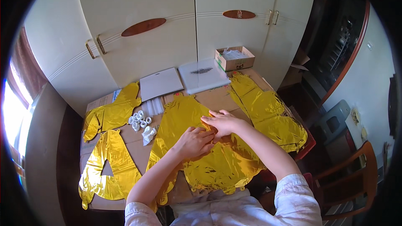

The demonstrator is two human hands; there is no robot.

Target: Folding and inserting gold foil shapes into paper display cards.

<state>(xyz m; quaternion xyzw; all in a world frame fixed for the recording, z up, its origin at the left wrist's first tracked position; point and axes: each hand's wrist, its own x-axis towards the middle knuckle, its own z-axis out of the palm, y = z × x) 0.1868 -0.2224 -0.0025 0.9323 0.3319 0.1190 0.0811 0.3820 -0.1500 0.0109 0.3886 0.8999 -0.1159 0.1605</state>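
My left hand (194, 142) and my right hand (224, 124) meet over the middle of the table, fingers bent around a bunched fold of a flat gold foil balloon (222, 167). Part of the fold shows orange-gold between them; the fingertips partly hide it. The foil spreads toward my lap, creased and shiny. Beneath and beyond my hands lies more flat gold foil (180, 113); I cannot tell whether it is one piece with the held balloon. An A-shaped gold foil balloon (123, 163) lies at the near left.
Another gold foil balloon (113, 115) lies far left, and a long one (259, 104) on the right. White rolls (140, 119), crumpled white plastic (148, 134) and thin white sticks (153, 105) sit left of centre. Behind are a white board (161, 83), a clear sheet (203, 81) and a cardboard box (240, 63).
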